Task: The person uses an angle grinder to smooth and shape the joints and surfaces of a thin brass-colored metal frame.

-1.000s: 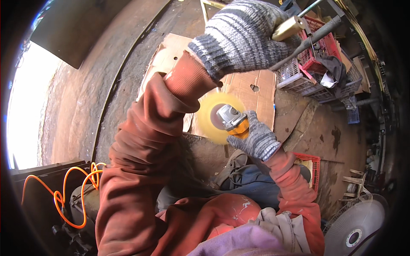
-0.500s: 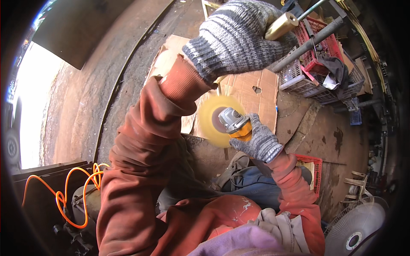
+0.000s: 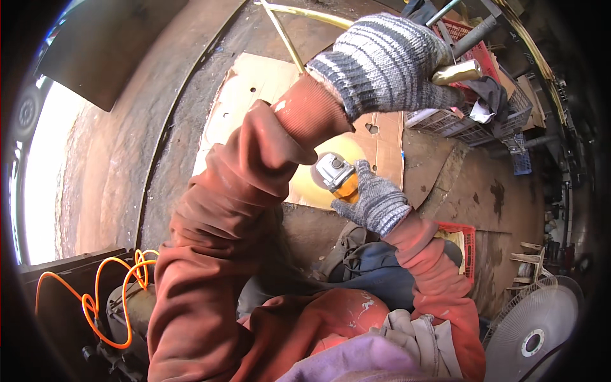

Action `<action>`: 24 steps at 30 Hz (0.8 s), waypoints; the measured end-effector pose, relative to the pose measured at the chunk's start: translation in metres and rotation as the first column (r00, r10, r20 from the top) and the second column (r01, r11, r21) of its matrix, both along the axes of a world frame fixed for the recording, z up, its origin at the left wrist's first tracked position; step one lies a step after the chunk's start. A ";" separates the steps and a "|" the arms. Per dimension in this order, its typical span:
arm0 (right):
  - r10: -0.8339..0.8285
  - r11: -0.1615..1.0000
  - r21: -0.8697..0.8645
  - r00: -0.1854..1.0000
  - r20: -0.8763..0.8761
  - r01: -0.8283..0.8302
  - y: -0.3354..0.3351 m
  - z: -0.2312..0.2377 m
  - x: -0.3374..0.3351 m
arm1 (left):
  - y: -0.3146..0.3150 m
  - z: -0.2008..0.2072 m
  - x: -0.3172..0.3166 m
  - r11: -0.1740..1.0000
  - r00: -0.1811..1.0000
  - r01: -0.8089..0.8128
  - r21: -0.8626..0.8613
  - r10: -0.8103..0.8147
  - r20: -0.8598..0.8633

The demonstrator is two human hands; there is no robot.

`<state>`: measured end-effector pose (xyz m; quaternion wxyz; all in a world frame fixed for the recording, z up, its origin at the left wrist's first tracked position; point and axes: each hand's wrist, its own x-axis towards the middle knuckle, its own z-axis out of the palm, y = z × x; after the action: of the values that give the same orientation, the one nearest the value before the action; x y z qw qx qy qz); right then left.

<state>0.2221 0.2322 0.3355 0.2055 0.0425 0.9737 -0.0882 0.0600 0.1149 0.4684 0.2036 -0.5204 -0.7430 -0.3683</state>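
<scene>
A short, round, brass-coloured metal tube (image 3: 457, 73) is gripped in the left hand (image 3: 391, 63), which is covered by a grey-and-white striped knitted glove. The fingers are curled around the tube, and its end is left protruding toward the right. The left arm, clothed in a rust-red sweatshirt sleeve (image 3: 216, 223), is extended far forward. Slim gold-coloured metal bars (image 3: 284, 36), joined at an angle, are seen beyond the left wrist; whether they are connected to the tube cannot be told, as the join is hidden by the glove.

A yellow-bodied angle grinder with a silver-grey metal head (image 3: 340, 181) is held in the right hand (image 3: 377, 202), gloved in the same striped knit and partly closed around the body, with the thumb and fingers spread to either side. A round pale-yellow disc (image 3: 347, 148) with a blurred outline is mounted on the head and partly covered by it. The disc is kept well apart from the tube.

Beyond the grinder, a flattened brown cardboard sheet (image 3: 245, 86) pierced with holes is laid on the stained brown floor (image 3: 433, 165). Grey plastic mesh crates (image 3: 455, 129) are placed to the right of the cardboard. A coiled orange hose (image 3: 130, 318) is seen at the lower left, and a round grey fan (image 3: 552, 321) at the lower right.
</scene>
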 end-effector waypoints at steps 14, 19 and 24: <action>-0.023 0.999 0.043 1.000 0.004 0.023 -0.003 -0.008 -0.007 | 0.005 0.001 -0.003 0.997 0.996 -0.075 -0.033 0.073 -0.058; -0.018 1.000 0.018 1.000 -0.025 0.018 -0.003 -0.008 -0.010 | 0.003 -0.003 -0.004 0.997 0.996 -0.073 -0.017 0.072 -0.059; -0.032 0.999 0.015 0.998 -0.047 0.032 0.002 -0.004 -0.006 | 0.000 -0.005 -0.003 0.999 0.996 -0.049 0.021 0.051 -0.078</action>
<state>0.2162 0.2344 0.3320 0.1808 0.0576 0.9782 -0.0849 0.0566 0.1153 0.4633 0.2467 -0.5137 -0.7437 -0.3494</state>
